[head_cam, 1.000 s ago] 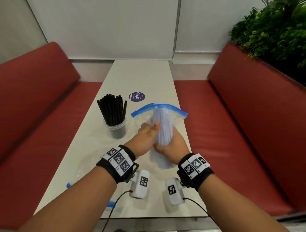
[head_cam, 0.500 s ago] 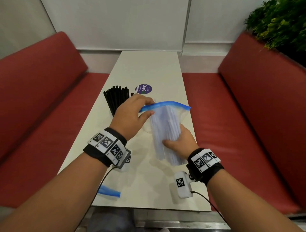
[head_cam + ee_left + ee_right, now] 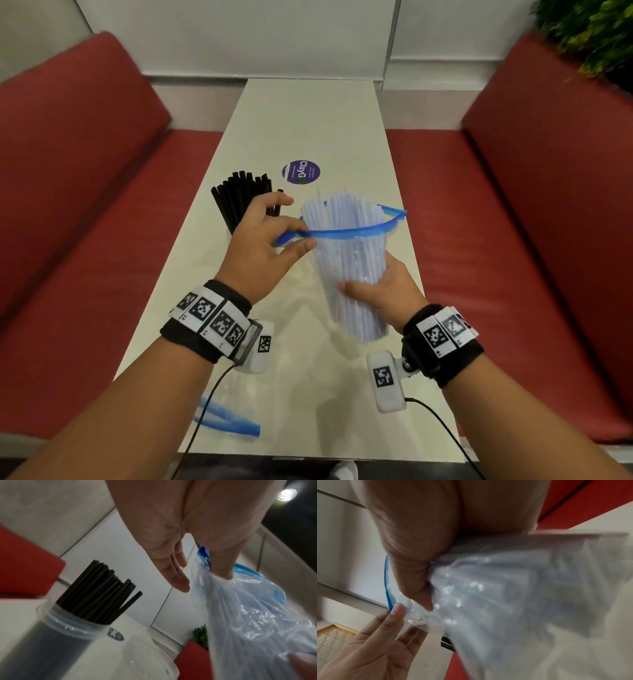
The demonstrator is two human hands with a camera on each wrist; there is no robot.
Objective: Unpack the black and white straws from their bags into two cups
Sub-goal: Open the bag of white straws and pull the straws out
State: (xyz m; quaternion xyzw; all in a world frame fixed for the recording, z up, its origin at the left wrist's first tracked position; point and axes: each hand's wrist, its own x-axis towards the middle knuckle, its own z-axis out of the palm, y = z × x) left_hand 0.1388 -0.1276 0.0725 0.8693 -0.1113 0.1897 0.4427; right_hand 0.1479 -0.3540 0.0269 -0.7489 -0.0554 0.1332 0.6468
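Note:
My right hand (image 3: 373,291) grips a clear zip bag (image 3: 356,308) of white straws (image 3: 342,212) around its lower half and holds it upright above the table. My left hand (image 3: 294,234) pinches the bag's blue rim between thumb and forefinger, and the straw tips stick out above that rim. In the left wrist view, my left hand (image 3: 202,580) has its thumb on the plastic. Behind it, black straws (image 3: 239,202) stand in a clear cup (image 3: 42,642). An empty clear cup (image 3: 150,660) sits beside it. In the right wrist view, my right hand (image 3: 419,582) squeezes the bag.
An empty zip bag (image 3: 226,419) lies at the table's near left edge. A purple sticker (image 3: 301,172) is on the cream table (image 3: 308,120). Red benches (image 3: 85,240) flank both sides, and a plant (image 3: 589,31) is at the back right.
My left hand left the straw bundle, took the bag's blue rim and drew it open and down, so the white straw tips now show above it. My right hand keeps its grip.

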